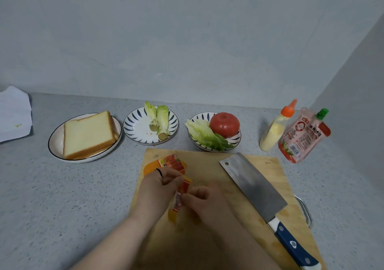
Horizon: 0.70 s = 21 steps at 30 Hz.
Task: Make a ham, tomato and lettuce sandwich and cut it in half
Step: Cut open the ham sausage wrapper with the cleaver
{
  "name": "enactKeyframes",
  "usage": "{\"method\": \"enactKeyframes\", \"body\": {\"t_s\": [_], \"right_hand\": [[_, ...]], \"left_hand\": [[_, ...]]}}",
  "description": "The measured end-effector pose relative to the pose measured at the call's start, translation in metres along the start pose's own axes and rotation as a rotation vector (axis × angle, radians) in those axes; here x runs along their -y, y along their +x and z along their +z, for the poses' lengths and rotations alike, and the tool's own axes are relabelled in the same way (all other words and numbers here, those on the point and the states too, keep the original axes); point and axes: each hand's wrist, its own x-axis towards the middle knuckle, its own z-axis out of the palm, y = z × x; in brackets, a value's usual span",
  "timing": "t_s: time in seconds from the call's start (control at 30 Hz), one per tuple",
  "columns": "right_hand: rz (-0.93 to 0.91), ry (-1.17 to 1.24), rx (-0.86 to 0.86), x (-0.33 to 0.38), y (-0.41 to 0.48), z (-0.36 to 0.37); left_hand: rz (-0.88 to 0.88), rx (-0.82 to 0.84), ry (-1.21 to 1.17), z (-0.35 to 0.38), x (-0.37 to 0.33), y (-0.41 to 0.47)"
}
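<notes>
Both grips are closed on the ham packet. From the head camera I see the left hand pinching its orange wrapper near the top, and the right hand with fingers curled on the lower strip of the same wrapper. The packet sits just over the left part of the wooden cutting board; I cannot tell whether it touches the wood. A thin black band loops round a finger of the left hand. To the right on the board lies a cleaver, flat and slanted, its blue-and-white handle pointing toward the near right corner. Beyond the board, on the grey speckled tabletop, I count three plates in a row. A white plate carries stacked bread slices. A blue-patterned plate holds two lettuce hearts. Another patterned plate holds a whole tomato with loose lettuce leaves beside it, touching. Further right a squeeze bottle of pale yellow sauce stands with an orange cap, leaning against a red ketchup pouch with a green cap. White paper lies at the far left edge.
</notes>
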Motion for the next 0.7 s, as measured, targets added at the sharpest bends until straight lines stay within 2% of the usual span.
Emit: {"method": "enactKeyframes", "body": {"t_s": [0.07, 0.17, 0.2, 0.27, 0.33, 0.43, 0.53, 0.63, 0.7], "right_hand": [[0.013, -0.017, -0.032, 0.001, 0.004, 0.001], [0.067, 0.084, -0.117, 0.007, 0.009, -0.003], [0.096, 0.155, -0.128, 0.008, 0.011, -0.005], [0.128, 0.218, -0.147, 0.011, 0.012, -0.007], [0.126, 0.219, -0.174, 0.010, 0.017, -0.009], [0.108, 0.198, -0.215, 0.009, 0.026, -0.012], [0.085, 0.172, -0.249, 0.011, 0.037, -0.016], [0.051, 0.214, -0.265, 0.014, 0.049, -0.021], [0.052, 0.228, -0.307, 0.016, 0.055, -0.025]], "left_hand": [[0.038, 0.032, 0.055, 0.000, 0.003, 0.002], [0.106, -0.035, 0.181, -0.009, 0.011, 0.012], [0.103, -0.036, 0.304, -0.012, 0.017, 0.019], [0.095, 0.074, 0.651, -0.016, 0.034, 0.031], [0.075, 0.147, 0.821, -0.017, 0.045, 0.042], [0.090, 0.110, 0.803, -0.013, 0.054, 0.054], [0.166, 0.051, 0.680, -0.013, 0.059, 0.058], [0.189, -0.111, 0.514, -0.023, 0.057, 0.067], [0.151, -0.247, 0.484, -0.033, 0.053, 0.084]]}}
